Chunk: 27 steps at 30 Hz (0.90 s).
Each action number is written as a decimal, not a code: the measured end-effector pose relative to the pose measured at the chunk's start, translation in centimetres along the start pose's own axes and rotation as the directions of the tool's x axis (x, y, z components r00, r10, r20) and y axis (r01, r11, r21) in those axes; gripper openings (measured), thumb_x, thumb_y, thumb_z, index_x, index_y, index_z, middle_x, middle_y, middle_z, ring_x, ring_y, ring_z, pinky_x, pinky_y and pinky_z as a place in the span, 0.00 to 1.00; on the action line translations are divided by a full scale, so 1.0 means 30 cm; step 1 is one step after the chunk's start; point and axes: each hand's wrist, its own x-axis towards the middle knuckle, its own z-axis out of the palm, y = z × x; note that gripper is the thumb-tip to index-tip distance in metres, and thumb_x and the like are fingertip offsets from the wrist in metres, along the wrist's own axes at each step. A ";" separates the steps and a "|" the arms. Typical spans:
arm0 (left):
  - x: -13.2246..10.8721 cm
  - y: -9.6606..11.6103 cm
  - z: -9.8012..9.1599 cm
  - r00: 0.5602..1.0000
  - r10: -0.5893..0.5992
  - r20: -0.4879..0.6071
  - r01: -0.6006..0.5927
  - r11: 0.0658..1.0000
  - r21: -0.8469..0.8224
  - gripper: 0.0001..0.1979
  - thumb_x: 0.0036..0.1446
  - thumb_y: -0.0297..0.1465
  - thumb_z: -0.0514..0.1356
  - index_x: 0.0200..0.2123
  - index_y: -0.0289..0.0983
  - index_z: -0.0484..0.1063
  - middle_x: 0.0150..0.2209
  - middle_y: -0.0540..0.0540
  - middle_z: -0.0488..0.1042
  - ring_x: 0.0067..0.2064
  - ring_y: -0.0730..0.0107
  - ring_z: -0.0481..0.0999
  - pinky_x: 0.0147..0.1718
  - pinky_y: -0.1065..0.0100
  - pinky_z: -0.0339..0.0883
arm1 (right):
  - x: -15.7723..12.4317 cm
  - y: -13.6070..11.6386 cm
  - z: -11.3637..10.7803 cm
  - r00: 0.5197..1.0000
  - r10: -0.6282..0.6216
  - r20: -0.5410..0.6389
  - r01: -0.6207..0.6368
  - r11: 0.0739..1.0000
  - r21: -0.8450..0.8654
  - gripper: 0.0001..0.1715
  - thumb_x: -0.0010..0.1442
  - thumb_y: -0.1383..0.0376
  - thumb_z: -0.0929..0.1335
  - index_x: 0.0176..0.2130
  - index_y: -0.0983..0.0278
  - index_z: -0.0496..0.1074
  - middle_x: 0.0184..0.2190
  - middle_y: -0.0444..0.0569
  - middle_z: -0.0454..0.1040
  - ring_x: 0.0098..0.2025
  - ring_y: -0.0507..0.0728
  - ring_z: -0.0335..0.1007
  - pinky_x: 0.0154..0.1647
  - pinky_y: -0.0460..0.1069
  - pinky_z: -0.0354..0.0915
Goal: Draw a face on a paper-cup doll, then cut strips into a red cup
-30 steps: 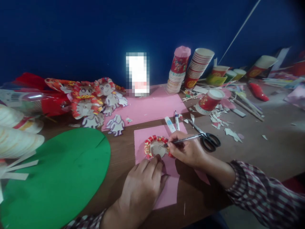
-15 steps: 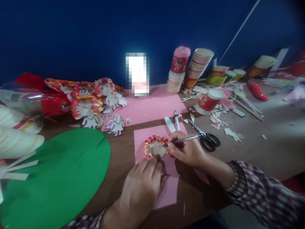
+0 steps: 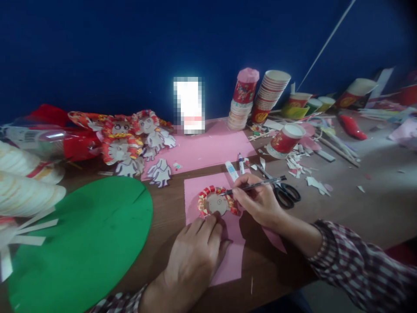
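Observation:
A paper face (image 3: 217,206) with curled red and yellow strips round its top and sides lies on a pink paper sheet (image 3: 230,267). One small drawn circle shows on the face. My right hand (image 3: 257,199) pinches a slim dark pen (image 3: 274,180), whose tip is at the upper part of the face. Fingertips of my left hand (image 3: 194,248) press the face's lower edge against the pink sheet; the fingers lie close together with the thumb lower on the right.
Scissors (image 3: 286,194), a glue stick (image 3: 232,171) and a marker (image 3: 241,164) lie beyond my right hand. Paper cups (image 3: 273,89) stand stacked behind, near paper scraps (image 3: 301,161). Leftward are a green oval sheet (image 3: 97,234) and paper dolls (image 3: 124,148).
The pen tip has moved up and slightly left on the face, and the pen's back end now points further right and higher. My left hand stays put.

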 end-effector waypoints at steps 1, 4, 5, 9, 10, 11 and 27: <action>0.000 0.000 0.000 1.000 -0.002 -0.002 0.002 1.000 -0.002 0.11 0.55 0.33 0.59 0.40 0.33 0.72 0.40 0.41 0.76 0.36 0.59 0.74 0.29 0.59 0.73 | 0.000 0.000 0.000 1.000 0.000 0.003 0.000 1.000 0.010 0.04 0.59 0.68 0.64 0.31 0.63 0.63 0.17 0.37 0.65 0.17 0.46 0.63 0.17 0.41 0.61; 0.002 -0.002 0.000 1.000 0.002 -0.010 -0.002 1.000 -0.006 0.10 0.55 0.32 0.59 0.40 0.33 0.72 0.42 0.41 0.75 0.36 0.59 0.74 0.29 0.58 0.73 | -0.004 0.008 -0.003 1.000 -0.012 0.005 0.012 1.000 -0.006 0.04 0.59 0.68 0.64 0.31 0.63 0.63 0.18 0.37 0.65 0.17 0.46 0.62 0.17 0.41 0.61; 0.004 -0.002 0.001 1.000 0.003 -0.009 -0.003 1.000 -0.007 0.11 0.55 0.32 0.59 0.40 0.33 0.71 0.42 0.41 0.75 0.37 0.59 0.74 0.30 0.58 0.73 | -0.005 0.013 -0.005 1.000 -0.014 0.008 0.014 1.000 -0.018 0.03 0.59 0.68 0.64 0.32 0.63 0.63 0.18 0.37 0.65 0.17 0.46 0.63 0.17 0.42 0.61; 0.005 -0.002 0.004 1.000 -0.004 0.003 0.004 1.000 0.000 0.11 0.54 0.32 0.60 0.40 0.33 0.72 0.41 0.41 0.75 0.36 0.58 0.74 0.29 0.58 0.73 | -0.003 0.016 -0.010 0.998 -0.005 0.066 0.009 0.998 -0.060 0.02 0.59 0.68 0.64 0.35 0.63 0.64 0.20 0.39 0.66 0.20 0.48 0.64 0.20 0.43 0.62; 0.004 -0.002 0.005 1.000 -0.007 0.008 0.007 1.000 -0.002 0.11 0.54 0.32 0.60 0.39 0.33 0.72 0.41 0.41 0.76 0.36 0.58 0.74 0.30 0.57 0.74 | 0.000 0.008 -0.009 0.997 -0.005 0.082 0.011 0.997 -0.076 0.02 0.59 0.68 0.64 0.36 0.63 0.64 0.21 0.40 0.67 0.21 0.48 0.64 0.21 0.43 0.62; 0.003 -0.002 0.006 1.000 -0.009 0.009 0.009 1.000 -0.005 0.10 0.53 0.32 0.60 0.39 0.33 0.72 0.41 0.41 0.76 0.36 0.58 0.74 0.30 0.57 0.74 | 0.003 -0.005 -0.006 0.996 -0.006 0.094 0.016 0.995 -0.100 0.03 0.58 0.68 0.64 0.36 0.63 0.64 0.22 0.40 0.66 0.21 0.48 0.64 0.21 0.43 0.61; 0.003 0.002 0.003 0.999 -0.034 0.021 0.035 0.999 -0.041 0.11 0.54 0.32 0.60 0.40 0.34 0.72 0.42 0.41 0.76 0.38 0.58 0.74 0.31 0.58 0.73 | 0.015 0.008 0.037 0.976 -0.138 0.169 0.195 0.900 -0.390 0.03 0.55 0.68 0.64 0.29 0.65 0.66 0.22 0.43 0.66 0.22 0.49 0.59 0.22 0.45 0.57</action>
